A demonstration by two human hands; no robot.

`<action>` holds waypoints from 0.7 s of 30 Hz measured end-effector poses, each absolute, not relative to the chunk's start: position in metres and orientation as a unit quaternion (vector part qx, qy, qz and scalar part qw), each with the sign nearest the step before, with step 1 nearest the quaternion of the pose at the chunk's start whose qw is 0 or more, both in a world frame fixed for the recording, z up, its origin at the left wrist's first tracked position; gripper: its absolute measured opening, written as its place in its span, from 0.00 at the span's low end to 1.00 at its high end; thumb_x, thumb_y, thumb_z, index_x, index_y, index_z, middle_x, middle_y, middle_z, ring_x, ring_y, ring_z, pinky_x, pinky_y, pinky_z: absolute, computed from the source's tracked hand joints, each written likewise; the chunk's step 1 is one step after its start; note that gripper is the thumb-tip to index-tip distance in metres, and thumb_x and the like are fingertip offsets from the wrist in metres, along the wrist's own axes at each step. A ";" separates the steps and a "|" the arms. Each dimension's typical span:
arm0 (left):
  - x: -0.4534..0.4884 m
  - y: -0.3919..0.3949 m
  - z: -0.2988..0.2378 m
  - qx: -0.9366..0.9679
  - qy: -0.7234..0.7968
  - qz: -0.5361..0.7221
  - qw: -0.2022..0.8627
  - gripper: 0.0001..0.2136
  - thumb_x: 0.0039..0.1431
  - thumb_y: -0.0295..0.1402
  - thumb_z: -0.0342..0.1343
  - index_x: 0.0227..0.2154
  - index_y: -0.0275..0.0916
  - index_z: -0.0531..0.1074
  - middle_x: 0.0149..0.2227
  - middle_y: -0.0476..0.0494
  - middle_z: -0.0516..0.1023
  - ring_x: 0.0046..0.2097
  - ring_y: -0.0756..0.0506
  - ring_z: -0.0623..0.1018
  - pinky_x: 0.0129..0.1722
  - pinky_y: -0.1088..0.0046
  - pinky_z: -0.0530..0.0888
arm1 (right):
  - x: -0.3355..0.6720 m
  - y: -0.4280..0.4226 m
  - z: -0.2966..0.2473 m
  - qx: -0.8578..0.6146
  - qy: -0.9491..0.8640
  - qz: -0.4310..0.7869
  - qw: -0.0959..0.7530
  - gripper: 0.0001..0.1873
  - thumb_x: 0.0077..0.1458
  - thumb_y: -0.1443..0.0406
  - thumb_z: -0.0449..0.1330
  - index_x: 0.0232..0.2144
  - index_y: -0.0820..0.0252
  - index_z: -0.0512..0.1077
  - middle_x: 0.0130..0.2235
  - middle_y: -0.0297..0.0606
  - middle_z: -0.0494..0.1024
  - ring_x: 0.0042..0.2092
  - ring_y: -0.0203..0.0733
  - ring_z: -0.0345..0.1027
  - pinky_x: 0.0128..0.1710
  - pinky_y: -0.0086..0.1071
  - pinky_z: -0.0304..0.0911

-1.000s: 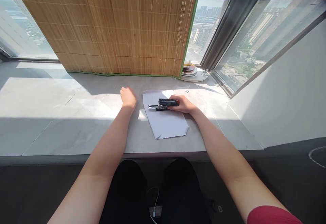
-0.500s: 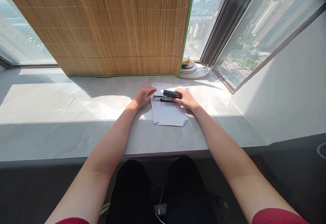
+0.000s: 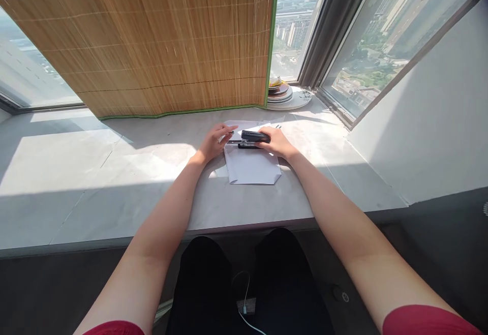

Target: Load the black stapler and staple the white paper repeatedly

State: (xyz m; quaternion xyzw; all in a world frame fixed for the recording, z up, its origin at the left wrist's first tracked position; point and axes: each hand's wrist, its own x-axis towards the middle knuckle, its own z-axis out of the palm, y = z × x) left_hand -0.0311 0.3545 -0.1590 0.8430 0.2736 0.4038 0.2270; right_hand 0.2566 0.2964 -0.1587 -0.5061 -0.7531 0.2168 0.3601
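Note:
A black stapler (image 3: 253,135) lies over white paper (image 3: 253,168) on the pale sill, with its metal tray pushed out to the left. My right hand (image 3: 279,142) is closed around the stapler's right end. At the other end, the fingers of my left hand (image 3: 213,143) are pinched together beside the protruding tray. Something small and dark shows at those fingertips, too tiny to name. The paper's lower corners are folded or curled.
A bamboo blind (image 3: 168,40) with green edging hangs down to the sill (image 3: 114,208). Stacked plates (image 3: 284,96) stand in the back corner by the window frame. The sill's front edge runs just above my knees, where a white cable (image 3: 247,294) hangs.
My left fingers have lifted slightly and come nearer to the stapler's extended tray. The right hand keeps its hold on the stapler. The camera view has shifted a little.

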 end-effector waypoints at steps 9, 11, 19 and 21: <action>-0.028 0.350 -0.159 0.833 0.292 0.389 0.265 0.06 0.64 0.39 0.65 0.41 0.45 0.83 0.42 0.43 0.85 0.43 0.42 0.80 0.50 0.59 0.75 | 0.255 0.296 -0.157 -0.512 -0.748 0.220 0.360 0.07 0.53 0.60 0.67 0.34 0.54 0.74 0.40 0.39 0.79 0.44 0.52 0.72 0.50 0.48 0.69; -0.029 0.350 -0.159 0.833 0.292 0.387 0.266 0.06 0.62 0.39 0.67 0.38 0.45 0.83 0.40 0.44 0.84 0.42 0.42 0.80 0.50 0.60 0.74 | 0.255 0.296 -0.157 -0.511 -0.749 0.219 0.361 0.07 0.53 0.60 0.68 0.33 0.54 0.73 0.40 0.39 0.79 0.44 0.52 0.72 0.50 0.48 0.68; -0.028 0.348 -0.157 0.830 0.330 0.367 0.259 0.05 0.62 0.39 0.66 0.37 0.45 0.81 0.42 0.44 0.85 0.41 0.43 0.76 0.49 0.61 0.73 | 0.256 0.296 -0.158 -0.511 -0.746 0.225 0.363 0.08 0.53 0.60 0.68 0.33 0.54 0.74 0.41 0.39 0.80 0.44 0.52 0.72 0.51 0.49 0.68; -0.029 0.349 -0.158 0.833 0.330 0.362 0.255 0.05 0.62 0.39 0.66 0.37 0.45 0.81 0.41 0.44 0.85 0.40 0.43 0.75 0.48 0.62 0.72 | 0.256 0.296 -0.158 -0.511 -0.745 0.227 0.365 0.08 0.53 0.60 0.68 0.34 0.54 0.74 0.41 0.39 0.80 0.44 0.52 0.72 0.51 0.49 0.68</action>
